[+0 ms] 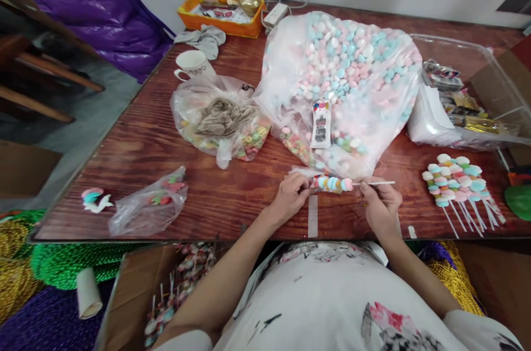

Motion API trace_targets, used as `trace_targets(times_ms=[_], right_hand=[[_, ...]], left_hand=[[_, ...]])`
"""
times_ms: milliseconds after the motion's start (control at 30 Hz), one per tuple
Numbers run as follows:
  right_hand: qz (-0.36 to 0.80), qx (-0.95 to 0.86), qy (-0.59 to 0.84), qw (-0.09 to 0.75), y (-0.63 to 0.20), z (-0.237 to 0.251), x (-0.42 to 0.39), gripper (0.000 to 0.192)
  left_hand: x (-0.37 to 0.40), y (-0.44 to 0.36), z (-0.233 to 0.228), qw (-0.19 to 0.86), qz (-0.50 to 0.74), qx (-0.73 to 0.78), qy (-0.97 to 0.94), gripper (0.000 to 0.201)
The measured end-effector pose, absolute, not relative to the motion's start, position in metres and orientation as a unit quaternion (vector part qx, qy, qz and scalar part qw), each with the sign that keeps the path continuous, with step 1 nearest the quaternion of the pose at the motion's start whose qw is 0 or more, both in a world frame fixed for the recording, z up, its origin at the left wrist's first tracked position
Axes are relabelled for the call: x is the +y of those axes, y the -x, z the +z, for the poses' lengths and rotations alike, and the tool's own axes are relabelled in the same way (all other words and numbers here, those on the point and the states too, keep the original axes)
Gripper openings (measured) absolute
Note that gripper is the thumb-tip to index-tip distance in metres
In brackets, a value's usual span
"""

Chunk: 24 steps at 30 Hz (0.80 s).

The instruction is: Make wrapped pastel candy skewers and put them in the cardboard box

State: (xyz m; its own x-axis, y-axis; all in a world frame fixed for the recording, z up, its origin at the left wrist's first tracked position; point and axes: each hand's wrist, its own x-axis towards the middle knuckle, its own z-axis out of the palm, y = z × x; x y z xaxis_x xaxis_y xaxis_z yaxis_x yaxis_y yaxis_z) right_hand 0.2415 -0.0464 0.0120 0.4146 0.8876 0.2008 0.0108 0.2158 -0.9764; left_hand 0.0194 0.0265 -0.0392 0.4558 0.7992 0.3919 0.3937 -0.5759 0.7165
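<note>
1. A candy skewer (334,183) is lying level just above the wooden table (166,141), directly in front of the big bag of pastel candies (344,80), which keeps fresh pieces within close reach.
2. The left hand (290,196) is pinching the skewer's loaded end, its fingertips (306,187) closing together on the outermost candies or a thin clear wrapper there; which of the two cannot be told.
3. The right hand (381,204) is gripping the bare white stick just right of the last pink piece, thumb and forefinger clamping on it, so the stacked candies are sitting between the two hands and the stick's tail is poking out rightward past the fingers.
4. Holding both ends seems to be steadying the row of candies.
5. To the right of the big bag, a pile of finished skewers (456,179) is fanning out with the sticks pointing toward the table edge, likely for easy gathering.
6. Left of the big bag, a smaller bag of mixed candies (219,124) is slumping, with a white mug (191,63) behind it.
7. Further left of the big bag, a small plastic bag (149,204) is lying near the front edge.
</note>
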Motion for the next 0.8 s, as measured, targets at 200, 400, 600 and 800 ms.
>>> trace_targets(times_ms=[200,400,600,800], right_hand=[[0.358,-0.396,0.535,0.654,-0.235,0.011,-0.039,0.005],[0.373,-0.404,0.516,0.657,-0.228,0.021,-0.036,0.012],[0.456,-0.350,0.447,0.685,-0.234,0.040,-0.023,0.017],[0.430,-0.425,0.454,0.655,-0.234,0.050,-0.024,0.018]], left_hand=[[0.024,-0.018,-0.039,0.225,0.356,0.322,-0.848,0.015],[0.022,-0.016,-0.031,0.187,0.360,0.330,-0.852,0.009],[0.024,-0.011,-0.001,0.288,0.341,0.356,-0.821,0.032],[0.021,-0.026,0.011,0.408,0.253,0.342,-0.808,0.020]])
